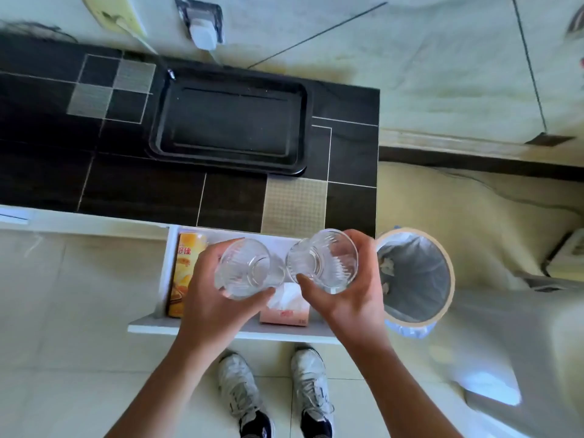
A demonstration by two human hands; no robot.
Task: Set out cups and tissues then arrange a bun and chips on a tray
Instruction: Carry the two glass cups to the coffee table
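**2 glasses held over an open drawer**

Nearest the camera: 2 white shoes (311,385) on pale floor tiles, toes toward the counter. Above them, 2 bare forearms reaching forward. Left hand (210,294) curled round a clear ribbed glass (249,268), thumb under its near rim, fingers wrapped behind. Right hand (357,292) curled round a second glass (322,260), thumb on the near side, fingers round the far wall. Both glasses tilted, mouths toward the camera, just beside each other, held above a white drawer (234,331) pulled out from under the counter. Inside the drawer: an orange tube of chips (183,273) lying along the left wall, a pink tissue box (286,306) between the hands with a white tissue sticking up. On the dark tiled counter (126,172), a black tray (230,121). Right of the drawer, a round bin (417,276) with a pale liner, on the floor. On the wall behind the tray, a white plug (203,34) in a socket.
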